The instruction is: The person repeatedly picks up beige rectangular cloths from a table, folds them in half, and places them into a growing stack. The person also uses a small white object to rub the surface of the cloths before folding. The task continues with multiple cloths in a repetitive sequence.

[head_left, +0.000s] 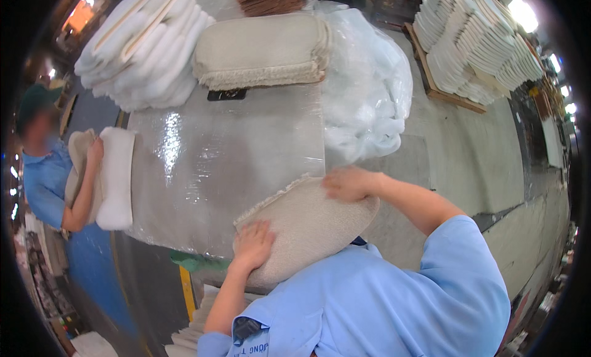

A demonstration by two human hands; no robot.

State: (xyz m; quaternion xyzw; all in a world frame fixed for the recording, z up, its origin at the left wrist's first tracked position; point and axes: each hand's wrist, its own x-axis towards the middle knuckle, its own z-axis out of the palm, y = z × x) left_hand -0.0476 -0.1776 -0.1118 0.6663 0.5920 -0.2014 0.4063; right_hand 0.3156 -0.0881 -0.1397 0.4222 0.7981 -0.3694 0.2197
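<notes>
A beige, fleecy mat with a rough, frayed far edge lies slantwise over the near edge of the plastic-covered table, against my body. My left hand rests flat on the mat's left part, fingers spread. At the mat's far right corner, my right hand has its fingers bent over the edge and closed on it; they look slightly blurred, and the thumb is hidden.
Beyond stand a stack of beige mats, a white folded pile, a plastic-wrapped white bundle and brown pieces. At left a co-worker handles a white pad. A loaded pallet is far right.
</notes>
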